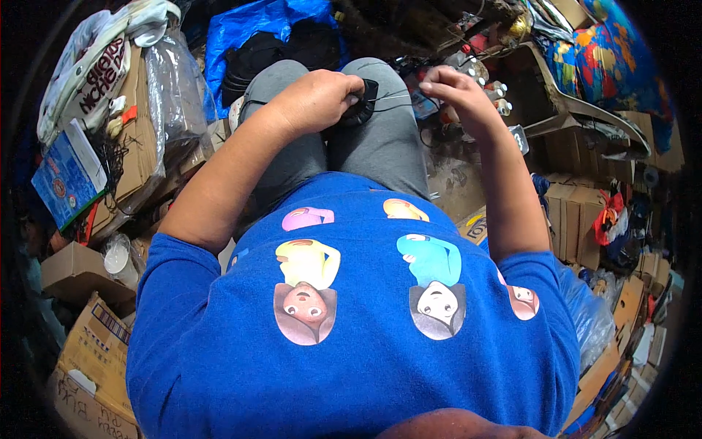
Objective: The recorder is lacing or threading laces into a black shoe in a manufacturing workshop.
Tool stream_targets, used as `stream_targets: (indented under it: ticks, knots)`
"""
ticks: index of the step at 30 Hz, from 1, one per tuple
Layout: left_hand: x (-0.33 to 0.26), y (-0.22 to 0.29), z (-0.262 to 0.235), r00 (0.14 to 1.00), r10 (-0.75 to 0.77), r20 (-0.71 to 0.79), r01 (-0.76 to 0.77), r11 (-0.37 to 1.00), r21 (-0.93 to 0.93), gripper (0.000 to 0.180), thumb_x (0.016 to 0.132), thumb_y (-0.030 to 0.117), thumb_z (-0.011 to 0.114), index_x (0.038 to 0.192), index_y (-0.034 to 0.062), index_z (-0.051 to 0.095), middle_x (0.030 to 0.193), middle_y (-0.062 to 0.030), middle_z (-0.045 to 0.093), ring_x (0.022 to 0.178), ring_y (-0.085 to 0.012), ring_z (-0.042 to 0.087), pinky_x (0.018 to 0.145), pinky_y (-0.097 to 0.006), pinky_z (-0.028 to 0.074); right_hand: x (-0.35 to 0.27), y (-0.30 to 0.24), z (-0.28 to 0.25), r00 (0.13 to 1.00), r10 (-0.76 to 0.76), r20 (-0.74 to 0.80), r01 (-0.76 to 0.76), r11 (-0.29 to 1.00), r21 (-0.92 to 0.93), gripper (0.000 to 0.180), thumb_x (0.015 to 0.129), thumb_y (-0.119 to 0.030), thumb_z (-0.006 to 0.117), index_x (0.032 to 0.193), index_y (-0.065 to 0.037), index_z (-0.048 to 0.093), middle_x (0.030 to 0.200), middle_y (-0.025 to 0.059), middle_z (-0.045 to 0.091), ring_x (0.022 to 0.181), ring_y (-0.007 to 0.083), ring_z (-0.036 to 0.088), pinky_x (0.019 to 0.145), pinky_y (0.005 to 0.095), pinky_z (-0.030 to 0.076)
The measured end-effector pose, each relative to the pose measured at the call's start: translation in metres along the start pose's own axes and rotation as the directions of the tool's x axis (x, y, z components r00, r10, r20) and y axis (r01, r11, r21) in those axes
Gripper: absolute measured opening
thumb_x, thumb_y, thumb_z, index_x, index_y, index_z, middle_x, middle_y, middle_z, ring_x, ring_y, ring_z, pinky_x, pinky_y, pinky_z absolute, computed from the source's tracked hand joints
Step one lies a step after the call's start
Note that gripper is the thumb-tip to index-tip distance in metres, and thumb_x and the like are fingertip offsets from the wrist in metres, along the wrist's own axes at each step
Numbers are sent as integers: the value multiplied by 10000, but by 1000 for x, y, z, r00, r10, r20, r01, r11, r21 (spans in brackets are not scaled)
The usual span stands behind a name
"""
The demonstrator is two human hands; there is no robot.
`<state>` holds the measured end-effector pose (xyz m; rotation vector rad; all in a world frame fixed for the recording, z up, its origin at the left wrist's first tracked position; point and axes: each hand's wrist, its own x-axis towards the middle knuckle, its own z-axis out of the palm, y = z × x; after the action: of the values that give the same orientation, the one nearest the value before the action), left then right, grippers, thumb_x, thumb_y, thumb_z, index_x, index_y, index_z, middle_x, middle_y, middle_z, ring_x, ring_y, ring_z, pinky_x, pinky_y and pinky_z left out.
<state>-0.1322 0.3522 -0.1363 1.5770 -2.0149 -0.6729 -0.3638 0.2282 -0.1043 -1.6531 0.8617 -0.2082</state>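
Over my knees, my left hand point(327, 96) is closed on a small black piece point(360, 111) that looks like cloth; its far side is partly hidden by my fingers. Thin dark thread point(398, 107) stretches from this piece toward the right. My right hand point(457, 91) is raised beside my right knee, its thumb and fingers pinched near the end of the thread. A thin, pale, straight line point(393, 97) lies among the strands; I cannot tell whether it is a needle. Beyond my knees, a stack of black pieces point(256, 62) sits in a blue plastic bag point(223, 33).
Small bottles point(497, 91) stand to the right of my right hand, before a grey-brown bin-like container point(537, 91). Cardboard boxes point(574, 219) crowd the right side. At left are a clear plastic-wrapped bundle point(175, 88), a blue booklet point(69, 179) and more cartons point(80, 274).
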Motion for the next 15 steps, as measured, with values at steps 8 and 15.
stream_targets:
  ticks: [8, 15]
  knots:
    - [-1, -6, -3, 998, 39, 38, -42, 998, 55, 141, 803, 94, 540, 925, 30, 567, 846, -204, 601, 843, -384, 574, 715, -442, 454, 6, -22, 33, 886, -445, 131, 311, 360, -880, 157, 787, -281, 610, 877, -159, 648, 912, 56, 598, 937, 252, 553, 858, 429, 366]
    - [-14, -23, -4, 995, 88, 46, -89, 996, 23, 152, 785, 73, 532, 935, 50, 536, 804, -195, 586, 812, -387, 563, 686, -454, 434, 16, -19, 59, 855, -386, 347, 438, 177, -881, 112, 773, -109, 518, 873, -136, 561, 771, 63, 618, 873, 253, 571, 791, 400, 382]
